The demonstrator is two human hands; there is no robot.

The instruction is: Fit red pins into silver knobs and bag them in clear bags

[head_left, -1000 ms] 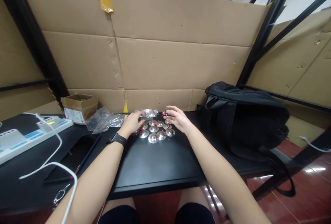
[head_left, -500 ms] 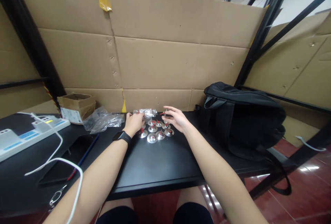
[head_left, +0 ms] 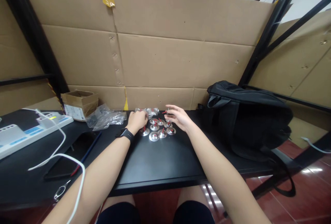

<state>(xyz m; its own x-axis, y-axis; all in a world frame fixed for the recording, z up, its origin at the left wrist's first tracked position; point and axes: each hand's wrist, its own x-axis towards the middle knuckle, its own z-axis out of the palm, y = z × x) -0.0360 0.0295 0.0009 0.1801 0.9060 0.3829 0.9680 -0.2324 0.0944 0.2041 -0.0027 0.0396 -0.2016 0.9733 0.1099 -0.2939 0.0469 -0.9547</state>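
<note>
A: Your right hand (head_left: pixel 179 117), first: how does it stand?

B: Its fingertips appear pinched on a red-tagged piece (head_left: pixel 167 111), raised above the counter (head_left: pixel 160 168); it is probably a disc seen edge-on. Your left hand (head_left: pixel 138 120) has its fingers bent downward; whether they grip anything, I cannot tell.

A: And the loose metal discs (head_left: pixel 154 136)?

B: On the counter between your two hands, bunched closely, some touching or nearly so.

A: Hazards noted?

B: In my judgement, the piece could slip from your right fingertips, given so small a purchase, and knock the discs below. Your left fingers, low beside the group, could nudge one disc into its neighbours, because the spacing is tight.

A: Your count?

B: Eight loose discs in plain view; your hands may hide more. Beyond your left fingers, clear packets (head_left: pixel 152 111), overlapping, number uncertain. Left of your left hand: one heap of plastic film (head_left: pixel 107 118), one cardboard box (head_left: pixel 80 106), one white power strip (head_left: pixel 28 137). Right of your right hand: one black bag (head_left: pixel 248 124).
</note>
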